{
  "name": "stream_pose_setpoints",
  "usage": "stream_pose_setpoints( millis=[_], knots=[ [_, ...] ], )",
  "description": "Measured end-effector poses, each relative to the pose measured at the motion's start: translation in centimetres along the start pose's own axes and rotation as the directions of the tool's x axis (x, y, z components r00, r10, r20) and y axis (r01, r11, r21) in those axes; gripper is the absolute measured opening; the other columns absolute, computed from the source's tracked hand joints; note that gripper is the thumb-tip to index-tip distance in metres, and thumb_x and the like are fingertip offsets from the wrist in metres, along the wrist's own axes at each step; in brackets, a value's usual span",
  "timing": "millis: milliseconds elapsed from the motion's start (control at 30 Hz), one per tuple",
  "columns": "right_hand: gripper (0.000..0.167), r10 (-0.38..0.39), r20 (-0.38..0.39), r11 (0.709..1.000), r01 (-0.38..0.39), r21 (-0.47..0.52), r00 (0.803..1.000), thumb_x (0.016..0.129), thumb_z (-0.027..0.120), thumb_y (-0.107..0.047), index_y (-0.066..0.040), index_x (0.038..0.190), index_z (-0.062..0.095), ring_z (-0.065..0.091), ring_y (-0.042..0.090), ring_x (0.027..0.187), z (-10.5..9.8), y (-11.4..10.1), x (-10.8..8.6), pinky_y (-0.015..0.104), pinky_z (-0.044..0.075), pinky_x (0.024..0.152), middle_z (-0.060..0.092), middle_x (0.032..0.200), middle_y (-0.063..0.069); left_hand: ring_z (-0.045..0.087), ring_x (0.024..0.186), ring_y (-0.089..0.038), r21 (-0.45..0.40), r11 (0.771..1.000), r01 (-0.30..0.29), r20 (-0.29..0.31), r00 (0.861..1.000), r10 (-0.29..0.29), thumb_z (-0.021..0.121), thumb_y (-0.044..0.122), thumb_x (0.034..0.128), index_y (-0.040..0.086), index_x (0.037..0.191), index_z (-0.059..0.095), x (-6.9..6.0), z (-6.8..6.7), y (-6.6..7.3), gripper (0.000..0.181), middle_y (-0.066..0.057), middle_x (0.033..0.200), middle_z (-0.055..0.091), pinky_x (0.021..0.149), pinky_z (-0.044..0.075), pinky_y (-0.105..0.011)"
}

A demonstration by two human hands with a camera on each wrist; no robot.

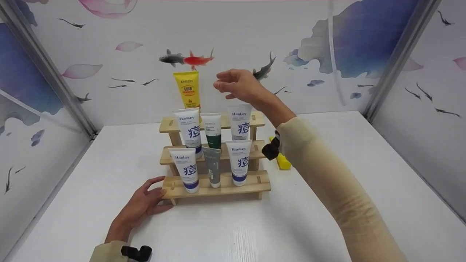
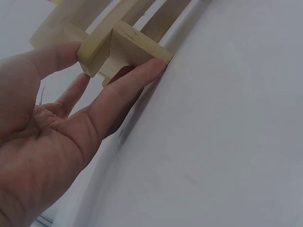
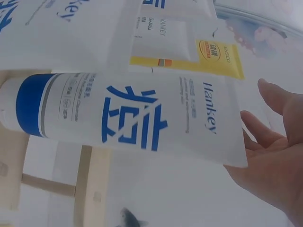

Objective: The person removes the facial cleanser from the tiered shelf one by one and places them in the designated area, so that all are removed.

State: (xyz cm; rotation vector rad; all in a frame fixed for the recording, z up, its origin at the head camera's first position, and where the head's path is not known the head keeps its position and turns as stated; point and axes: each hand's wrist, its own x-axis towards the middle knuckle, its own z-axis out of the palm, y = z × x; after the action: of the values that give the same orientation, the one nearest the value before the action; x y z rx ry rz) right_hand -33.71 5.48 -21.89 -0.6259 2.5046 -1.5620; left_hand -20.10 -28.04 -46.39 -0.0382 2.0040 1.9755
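My left hand (image 1: 143,203) holds the left end of the lowest step of a three-step wooden rack (image 1: 225,189), thumb and fingers against the wood (image 2: 142,42). My right hand (image 1: 240,85) is raised above a white Hankey tube (image 1: 239,122) on the middle step, fingers loosely bent and nothing in them. In the right wrist view a white tube (image 3: 142,113) has its flat end close to that hand (image 3: 274,142). A yellow tube (image 1: 187,89) stands on the top step. A white-and-green tube (image 1: 213,131) and a second Hankey tube (image 1: 189,129) share the middle step.
On the lowest step stand two white Hankey tubes (image 1: 184,169) (image 1: 239,163) with a grey tube (image 1: 213,167) between them. Another yellow tube (image 1: 284,162) lies on the white table (image 1: 309,218) right of the rack, partly behind my right arm. Printed panels (image 1: 145,29) enclose the table.
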Motion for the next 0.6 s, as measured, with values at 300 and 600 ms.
stream_pose_setpoints(
  millis=[300,600],
  knots=[
    [0.051,0.034,-0.015,0.999,-0.034,-0.013,0.999,0.099,0.063,-0.034,-0.015,0.145,0.051,0.061,0.016,0.123,1.0,-0.9,0.5,0.029,0.057,0.100,0.059,0.143,0.003,0.060,0.128,-0.024,-0.014,1.000,0.016,0.010,1.000,-0.016,0.061,0.022,0.1000,0.013,0.158,0.016,0.0,0.0,0.0,0.074,-0.028,0.156,0.032,0.104,0.055,-0.042],
    [0.052,0.043,-0.037,0.999,-0.043,0.013,0.998,0.097,0.065,-0.034,-0.017,0.144,0.052,0.061,0.014,0.119,2.0,-1.9,1.2,0.025,0.056,0.099,0.057,0.144,0.001,0.061,0.126,-0.023,-0.020,0.999,0.026,0.001,1.000,-0.026,0.061,0.024,0.1001,0.014,0.158,0.016,-0.1,0.0,0.2,0.073,-0.027,0.157,0.032,0.104,0.055,-0.043]
  ],
)
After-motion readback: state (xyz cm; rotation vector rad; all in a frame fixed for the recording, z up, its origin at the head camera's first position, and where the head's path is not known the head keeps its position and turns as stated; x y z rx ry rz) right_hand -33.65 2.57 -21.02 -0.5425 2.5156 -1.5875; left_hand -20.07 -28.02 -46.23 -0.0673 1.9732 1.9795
